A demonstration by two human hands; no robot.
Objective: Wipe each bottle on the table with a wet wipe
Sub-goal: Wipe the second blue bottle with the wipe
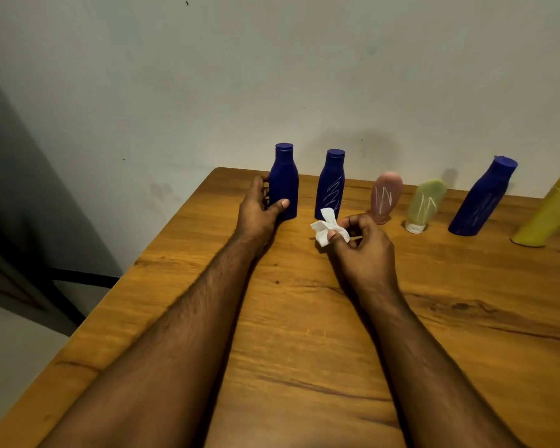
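So at this point my left hand [259, 205] was wrapped round the leftmost blue bottle [283, 185], thumb across the front, with the bottle standing upright near the far left corner of the wooden surface [304, 334]. My right hand [364, 245] had a pinching grip on the crumpled white wet wipe [327, 226], holding it just above the surface, right in front of the second blue bottle [332, 185] and not touching any bottle.

Progress-wise, I'd say it was early. The bottle in my left hand showed no marks at all on the side facing me, so I reckon that one was done. The second blue bottle, the pink bottle [387, 197], the pale green tube [425, 202] and the third blue bottle [482, 198] all had pale scribbles on them. The yellow bottle [547, 215] at the right edge was partly cut off, couldn't tell if it was marked. So roughly one cleaned, five to go, by my guess
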